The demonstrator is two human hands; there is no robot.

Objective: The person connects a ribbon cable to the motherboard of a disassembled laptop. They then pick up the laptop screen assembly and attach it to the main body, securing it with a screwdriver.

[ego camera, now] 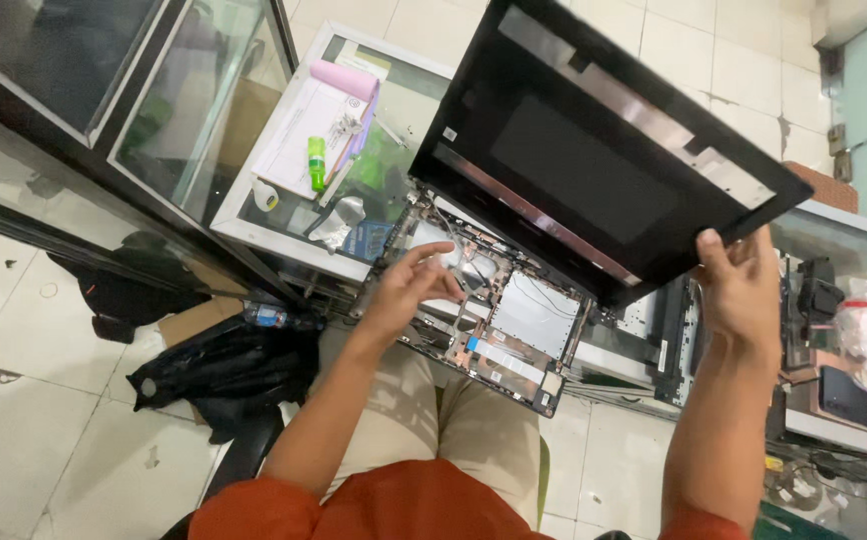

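Observation:
My right hand grips the lower right corner of a black laptop palmrest cover, lifted and tilted up so its underside with grey metal strips faces me. Under it lies the opened laptop base, showing circuit boards, cables and a silver drive bay, resting over my knees. My left hand hovers over the left part of that base with the fingers spread and curled, touching or almost touching the internals; it holds nothing I can see.
A glass-topped counter on the left carries papers, a pink pad, a green bottle and a foil bag. Black bags lie on the tiled floor. At right sit a black device, cables and plastic bags.

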